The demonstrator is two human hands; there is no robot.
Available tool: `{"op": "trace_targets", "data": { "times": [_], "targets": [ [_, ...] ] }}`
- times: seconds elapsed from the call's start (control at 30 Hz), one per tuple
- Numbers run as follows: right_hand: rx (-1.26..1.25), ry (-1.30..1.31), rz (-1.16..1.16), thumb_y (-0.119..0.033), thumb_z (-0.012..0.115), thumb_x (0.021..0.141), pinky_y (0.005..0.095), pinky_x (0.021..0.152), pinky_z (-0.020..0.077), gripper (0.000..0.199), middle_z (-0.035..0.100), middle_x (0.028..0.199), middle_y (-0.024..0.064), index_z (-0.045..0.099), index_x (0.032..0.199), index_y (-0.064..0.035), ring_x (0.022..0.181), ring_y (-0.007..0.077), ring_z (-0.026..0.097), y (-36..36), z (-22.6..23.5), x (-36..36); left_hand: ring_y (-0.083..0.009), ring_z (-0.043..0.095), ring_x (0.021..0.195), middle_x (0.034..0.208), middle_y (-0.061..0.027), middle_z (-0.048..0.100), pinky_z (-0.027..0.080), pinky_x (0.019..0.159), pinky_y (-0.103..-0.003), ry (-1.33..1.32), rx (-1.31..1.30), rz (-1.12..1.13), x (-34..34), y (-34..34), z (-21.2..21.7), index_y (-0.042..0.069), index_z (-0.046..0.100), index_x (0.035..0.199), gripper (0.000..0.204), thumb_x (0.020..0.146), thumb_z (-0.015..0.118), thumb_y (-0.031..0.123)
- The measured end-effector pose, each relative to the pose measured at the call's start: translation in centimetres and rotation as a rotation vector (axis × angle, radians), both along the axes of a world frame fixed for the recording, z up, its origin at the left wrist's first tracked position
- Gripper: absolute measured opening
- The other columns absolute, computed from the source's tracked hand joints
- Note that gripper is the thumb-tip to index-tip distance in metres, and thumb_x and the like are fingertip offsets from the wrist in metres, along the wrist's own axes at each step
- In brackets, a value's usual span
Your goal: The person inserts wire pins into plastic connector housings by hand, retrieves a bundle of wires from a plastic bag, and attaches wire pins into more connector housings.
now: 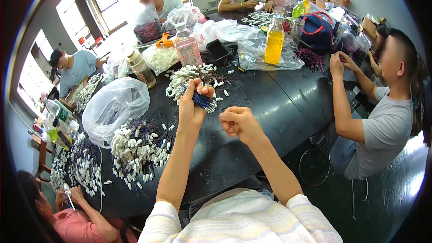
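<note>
My left hand (pixel 192 105) is closed around a bundle of thin dark blue wires (pixel 204 101), whose pale tips fan out toward my right hand. Just to the right of that bundle, my right hand (pixel 240 123) is pinched shut, thumb against forefinger. Whatever lies between those fingertips is too small to make out. Behind my left hand is a pile of white plug connectors on dark wires (pixel 180 81), spread over the black table (pixel 288 99). A larger heap of white connectors with dark wires (pixel 137 155) lies left of my left forearm.
A clear plastic bag (pixel 116 108) sits left of the piles. Beyond stand a pink-labelled bottle (pixel 188 49), a black tray (pixel 218 51), a yellow drink bottle (pixel 273 42) and a navy bag (pixel 315 31). Several people work around the table, one close on my right (pixel 382 121).
</note>
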State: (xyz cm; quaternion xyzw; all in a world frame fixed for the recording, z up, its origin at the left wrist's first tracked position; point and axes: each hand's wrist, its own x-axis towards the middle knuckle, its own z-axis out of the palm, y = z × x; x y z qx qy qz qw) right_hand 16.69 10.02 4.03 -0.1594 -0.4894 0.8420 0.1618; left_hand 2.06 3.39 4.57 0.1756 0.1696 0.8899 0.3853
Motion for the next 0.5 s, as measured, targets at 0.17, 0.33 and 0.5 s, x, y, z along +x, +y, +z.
{"op": "trace_targets", "data": {
  "times": [0.17, 0.33, 0.5],
  "targets": [
    [-0.267, 0.17, 0.057, -0.005, 0.054, 0.07, 0.0244, 0.033, 0.0198, 0.019, 0.039, 0.045, 0.0051, 0.045, 0.054, -0.0044, 0.035, 0.0109, 0.03, 1.8, -0.4, 1.5, -0.0244, 0.057, 0.088, 0.084, -0.0141, 0.057, 0.044, 0.092, -0.045, -0.215, 0.088, -0.076, -1.9, 0.0, -0.9, -0.004, 0.05, 0.092, 0.016, 0.091, 0.046, 0.012],
    [-0.169, 0.358, -0.08, -0.003, 0.054, 0.07, 0.0232, 0.033, 0.0199, 0.017, 0.04, 0.045, 0.0037, 0.047, 0.055, -0.0034, 0.035, 0.009, 0.032, 2.4, 0.7, 2.2, -0.0355, 0.047, 0.112, 0.111, -0.025, 0.053, 0.037, 0.099, -0.05, -0.436, -0.037, -0.081, -2.0, 0.8, -2.4, -0.008, 0.05, 0.102, 0.024, 0.093, 0.04, 0.012],
    [0.567, 0.068, -0.427, -0.001, 0.059, 0.069, 0.0224, 0.04, 0.0235, 0.014, 0.043, 0.049, -0.0033, 0.051, 0.058, -0.0002, 0.043, 0.0028, 0.034, 2.0, 0.7, 0.8, -0.0341, 0.047, 0.113, 0.113, -0.0219, 0.053, 0.039, 0.098, -0.048, -0.143, -0.067, -0.338, 1.3, 1.5, -1.9, -0.006, 0.047, 0.112, 0.029, 0.092, 0.044, 0.015]
  ]
}}
